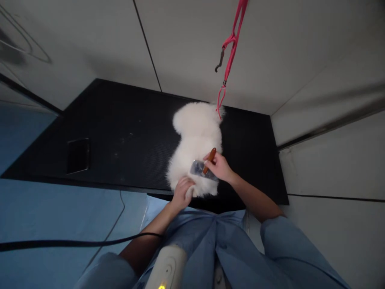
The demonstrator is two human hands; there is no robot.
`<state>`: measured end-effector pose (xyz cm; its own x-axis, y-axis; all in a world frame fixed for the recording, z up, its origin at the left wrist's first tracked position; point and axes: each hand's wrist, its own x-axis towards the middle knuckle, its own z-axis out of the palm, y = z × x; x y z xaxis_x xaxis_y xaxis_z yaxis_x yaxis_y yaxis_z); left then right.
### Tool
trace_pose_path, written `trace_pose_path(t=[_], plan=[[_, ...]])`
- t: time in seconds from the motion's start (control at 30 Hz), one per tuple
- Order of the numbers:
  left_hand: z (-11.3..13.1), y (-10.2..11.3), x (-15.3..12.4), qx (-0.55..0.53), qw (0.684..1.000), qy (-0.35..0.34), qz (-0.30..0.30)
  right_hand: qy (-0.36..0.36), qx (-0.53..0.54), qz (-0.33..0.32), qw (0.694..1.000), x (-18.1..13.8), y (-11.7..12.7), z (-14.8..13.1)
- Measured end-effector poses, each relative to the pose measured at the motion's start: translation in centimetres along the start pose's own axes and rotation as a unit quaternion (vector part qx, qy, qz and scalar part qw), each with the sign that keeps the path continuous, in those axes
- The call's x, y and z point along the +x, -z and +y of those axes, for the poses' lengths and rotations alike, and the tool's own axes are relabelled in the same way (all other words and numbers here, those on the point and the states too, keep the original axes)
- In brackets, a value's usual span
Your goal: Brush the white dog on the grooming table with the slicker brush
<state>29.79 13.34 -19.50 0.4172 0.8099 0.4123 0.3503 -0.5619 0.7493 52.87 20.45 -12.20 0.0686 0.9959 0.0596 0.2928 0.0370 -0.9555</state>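
The left hand (pixel 182 190) rests on the white furry form's (pixel 198 134) near end; whether it pinches anything, I cannot tell. Just beyond, the right hand (pixel 220 166) grips a brush (pixel 197 167) by its handle (pixel 210 157). The white furry form lies on a black table (pixel 138 124), a pink strap (pixel 232 54) hanging at its far end.

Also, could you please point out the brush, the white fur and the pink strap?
Brush (pixel 205 169): head view, lower part of its brown handle.
White fur (pixel 199 139): head view, its middle stretch.
Pink strap (pixel 230 61): head view, the hanging length above its small loop.
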Motion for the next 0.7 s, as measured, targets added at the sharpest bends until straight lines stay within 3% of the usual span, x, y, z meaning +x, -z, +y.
trace_pose_path(t=[0.03, 0.13, 0.17, 0.27, 0.3, 0.43, 0.47, 0.57, 0.6, 0.7], plan=[[-0.2, 0.0, -0.1, 0.001, 1.0, 0.005, 0.016, -0.012, 0.001, 0.027, 1.0, -0.2, -0.2, 0.1], [-0.6, -0.1, -0.3, 0.001, 0.999, 0.032, 0.044, 0.004, -0.021, 0.194, 0.981, -0.9, -0.5, 0.4], [-0.7, -0.1, -0.3, -0.007, 0.998, 0.044, 0.048, 0.016, -0.031, 0.193, 0.981, -1.3, -0.6, 0.5], [-0.9, -0.3, -0.1, -0.042, 0.993, 0.078, 0.072, 0.018, -0.021, 0.066, 0.997, -2.6, -1.1, 1.1], [-1.0, -0.4, 0.1, -0.05, 0.991, 0.088, 0.09, 0.01, -0.002, 0.06, 0.998, -3.0, -1.3, 1.3], [-1.4, -0.7, 0.6, -0.066, 0.982, 0.112, 0.136, 0.034, 0.051, 0.255, 0.965, -4.1, -1.6, 2.2], [-1.4, -0.7, 0.7, -0.071, 0.981, 0.121, 0.136, 0.043, 0.053, 0.257, 0.964, -4.5, -1.7, 2.4], [-1.5, -0.7, 0.8, -0.086, 0.975, 0.151, 0.136, 0.022, 0.072, 0.154, 0.985, -5.5, -2.0, 2.9], [-1.5, -0.7, 0.8, -0.088, 0.973, 0.16, 0.139, 0.006, 0.081, 0.151, 0.985, -5.7, -2.0, 3.1], [-1.5, -0.6, 0.8, -0.089, 0.97, 0.174, 0.145, -0.001, 0.083, 0.29, 0.954, -6.0, -1.5, 3.7]])
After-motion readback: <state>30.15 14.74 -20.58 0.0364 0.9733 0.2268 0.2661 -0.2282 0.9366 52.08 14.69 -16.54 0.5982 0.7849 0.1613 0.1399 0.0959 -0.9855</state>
